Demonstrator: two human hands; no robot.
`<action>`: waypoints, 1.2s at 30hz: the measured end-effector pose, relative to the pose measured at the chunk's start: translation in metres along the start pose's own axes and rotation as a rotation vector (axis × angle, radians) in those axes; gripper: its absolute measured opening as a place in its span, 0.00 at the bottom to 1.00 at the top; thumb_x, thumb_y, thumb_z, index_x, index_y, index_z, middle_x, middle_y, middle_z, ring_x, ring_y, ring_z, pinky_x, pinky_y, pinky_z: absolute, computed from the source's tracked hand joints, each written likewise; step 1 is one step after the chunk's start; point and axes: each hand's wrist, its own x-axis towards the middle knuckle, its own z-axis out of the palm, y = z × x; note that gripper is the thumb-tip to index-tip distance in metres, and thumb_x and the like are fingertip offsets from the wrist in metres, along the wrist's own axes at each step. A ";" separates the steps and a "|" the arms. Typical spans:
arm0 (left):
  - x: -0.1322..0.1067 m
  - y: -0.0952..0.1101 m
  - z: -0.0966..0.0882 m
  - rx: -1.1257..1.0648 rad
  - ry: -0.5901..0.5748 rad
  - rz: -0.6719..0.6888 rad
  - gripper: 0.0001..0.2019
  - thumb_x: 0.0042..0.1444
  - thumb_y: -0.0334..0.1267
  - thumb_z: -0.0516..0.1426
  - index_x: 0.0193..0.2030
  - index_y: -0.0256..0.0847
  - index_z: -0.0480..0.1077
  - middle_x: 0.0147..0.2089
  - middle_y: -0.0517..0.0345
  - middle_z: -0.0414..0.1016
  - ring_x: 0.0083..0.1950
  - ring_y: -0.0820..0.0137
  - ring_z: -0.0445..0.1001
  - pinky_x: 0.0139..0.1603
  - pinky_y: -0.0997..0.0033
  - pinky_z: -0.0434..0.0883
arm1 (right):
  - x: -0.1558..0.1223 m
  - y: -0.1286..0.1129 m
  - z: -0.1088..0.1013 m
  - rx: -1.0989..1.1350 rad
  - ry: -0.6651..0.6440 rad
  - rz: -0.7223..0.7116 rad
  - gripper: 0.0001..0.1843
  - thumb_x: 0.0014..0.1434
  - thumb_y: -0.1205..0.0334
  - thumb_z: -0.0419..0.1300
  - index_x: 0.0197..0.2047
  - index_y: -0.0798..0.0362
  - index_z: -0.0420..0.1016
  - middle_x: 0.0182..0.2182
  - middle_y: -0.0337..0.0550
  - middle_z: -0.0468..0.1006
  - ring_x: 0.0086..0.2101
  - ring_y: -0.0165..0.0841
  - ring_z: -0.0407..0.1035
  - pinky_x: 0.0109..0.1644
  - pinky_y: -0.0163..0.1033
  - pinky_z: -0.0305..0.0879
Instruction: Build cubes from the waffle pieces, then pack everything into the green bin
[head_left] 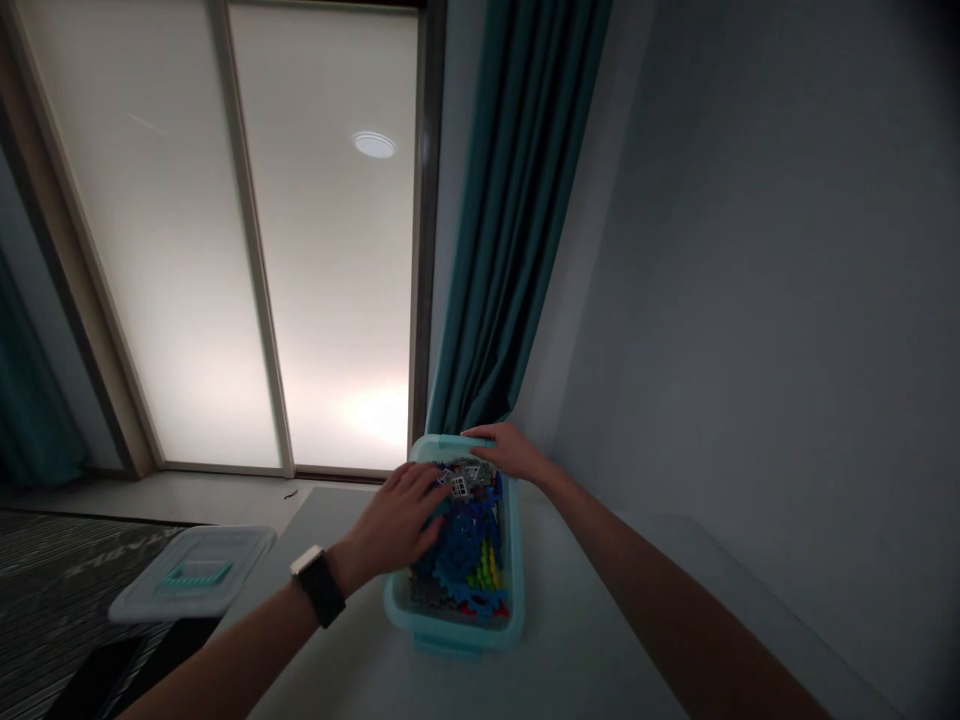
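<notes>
A light teal plastic storage bin (516,590) stands uncovered on the white table, filled with toy building pieces. Blue gear pieces (459,548) lie in its middle, beside yellow-green pieces (486,570), with grey pieces towards the far end. My left hand (401,515), a watch on its wrist, reaches over the bin's left side. Its fingers are apart and lie on the pieces, and nothing shows held in it. At the far right corner, my right hand (510,452) grips the bin's rim, its fingers over the edge. A small white lattice piece (459,487) sits near my left fingertips.
The bin's translucent lid (199,570) with a teal handle lies to the left, beyond the table's edge. A teal curtain (517,220) hangs behind the bin, next to frosted sliding doors (330,300). A plain wall (765,300) rises on the right.
</notes>
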 end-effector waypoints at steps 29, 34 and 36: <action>-0.006 -0.013 0.002 -0.048 0.249 -0.325 0.33 0.60 0.33 0.54 0.72 0.41 0.52 0.65 0.40 0.62 0.65 0.48 0.62 0.61 0.43 0.65 | -0.017 -0.005 0.017 -0.185 0.137 -0.149 0.17 0.69 0.60 0.54 0.57 0.48 0.76 0.50 0.46 0.82 0.48 0.41 0.76 0.54 0.48 0.71; -0.018 -0.019 0.029 -0.447 0.292 -0.397 0.31 0.57 0.26 0.48 0.69 0.42 0.56 0.61 0.45 0.65 0.61 0.57 0.68 0.62 0.49 0.68 | -0.041 -0.032 0.030 -0.324 0.221 -0.278 0.18 0.69 0.66 0.49 0.56 0.54 0.76 0.56 0.54 0.76 0.58 0.47 0.65 0.64 0.59 0.58; -0.018 -0.015 0.033 -0.519 0.345 -0.425 0.30 0.56 0.25 0.48 0.66 0.43 0.58 0.59 0.47 0.66 0.60 0.57 0.69 0.63 0.48 0.67 | -0.061 -0.052 0.043 -0.405 0.095 -0.426 0.17 0.70 0.62 0.50 0.56 0.52 0.75 0.54 0.53 0.77 0.55 0.45 0.67 0.62 0.56 0.60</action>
